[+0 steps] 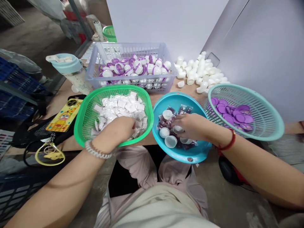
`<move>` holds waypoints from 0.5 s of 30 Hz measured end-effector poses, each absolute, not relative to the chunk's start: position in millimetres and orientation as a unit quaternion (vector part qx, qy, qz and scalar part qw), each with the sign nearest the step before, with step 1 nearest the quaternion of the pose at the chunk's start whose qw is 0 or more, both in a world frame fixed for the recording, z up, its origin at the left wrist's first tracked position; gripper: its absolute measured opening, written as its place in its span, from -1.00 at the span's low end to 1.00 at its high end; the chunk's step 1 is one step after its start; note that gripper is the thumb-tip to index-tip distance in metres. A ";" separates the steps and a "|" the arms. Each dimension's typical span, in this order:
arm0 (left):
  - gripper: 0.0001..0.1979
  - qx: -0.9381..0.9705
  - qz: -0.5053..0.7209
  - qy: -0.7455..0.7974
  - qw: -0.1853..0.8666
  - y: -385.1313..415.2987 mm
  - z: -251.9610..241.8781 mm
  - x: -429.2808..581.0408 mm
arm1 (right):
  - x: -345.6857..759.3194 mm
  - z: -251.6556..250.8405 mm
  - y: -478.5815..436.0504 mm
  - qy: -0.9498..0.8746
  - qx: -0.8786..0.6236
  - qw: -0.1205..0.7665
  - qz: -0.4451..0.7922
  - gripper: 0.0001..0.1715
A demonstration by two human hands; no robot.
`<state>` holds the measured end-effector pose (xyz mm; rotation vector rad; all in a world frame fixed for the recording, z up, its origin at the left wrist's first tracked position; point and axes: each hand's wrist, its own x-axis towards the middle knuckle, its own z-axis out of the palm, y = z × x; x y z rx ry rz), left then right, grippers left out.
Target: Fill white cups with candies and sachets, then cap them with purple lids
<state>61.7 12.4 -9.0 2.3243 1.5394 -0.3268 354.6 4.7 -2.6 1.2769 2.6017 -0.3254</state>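
Observation:
My left hand (116, 131) reaches into the green basket (82, 122), its fingers curled down among several small white packets (123, 107); what they grip is hidden. My right hand (190, 126) is inside the blue bowl (190, 155), fingers bent over a small white cup (177, 129) and dark purple packets (185, 109). More white cups (170, 141) lie in that bowl.
A teal basket (266, 133) of purple lids (234, 115) stands at right. Behind are a lilac crate (163, 50) of white-and-purple capsules, a heap of white cups (201, 71), a pale blue bottle (68, 68), and a phone with keys (64, 115) at left.

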 end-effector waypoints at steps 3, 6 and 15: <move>-0.72 0.824 -0.104 0.535 0.158 12.7 -12.2 65.5 | 355.1 -0.8 3.3 0.876 0.449 0.123 -0.128 -0.72; -0.60 0.819 -0.094 0.544 0.154 15.4 -14.5 66.7 | 366.6 6.6 -5.0 0.870 0.473 0.004 -0.135 -0.63; -0.88 0.822 -0.122 0.523 0.191 18.1 -18.7 69.3 | 373.2 0.1 -10.7 0.864 0.473 -0.089 -0.146 -0.36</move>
